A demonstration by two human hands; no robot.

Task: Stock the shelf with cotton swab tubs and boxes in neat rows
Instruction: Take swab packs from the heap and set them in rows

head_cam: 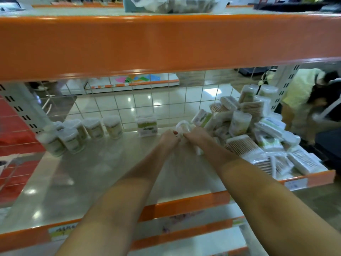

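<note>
Both bare forearms reach in over the orange front edge of the shelf [114, 174], and near its middle the left hand [168, 138] and right hand [196, 134] meet, each grip curled round a clear cotton swab tub [183, 127] held between them. Behind stands one box [146, 125], with a row of upright tubs [96, 127] at the back left. A loose heap of boxes and tubs [258, 130] fills the right end against the wire grid back [166, 100].
</note>
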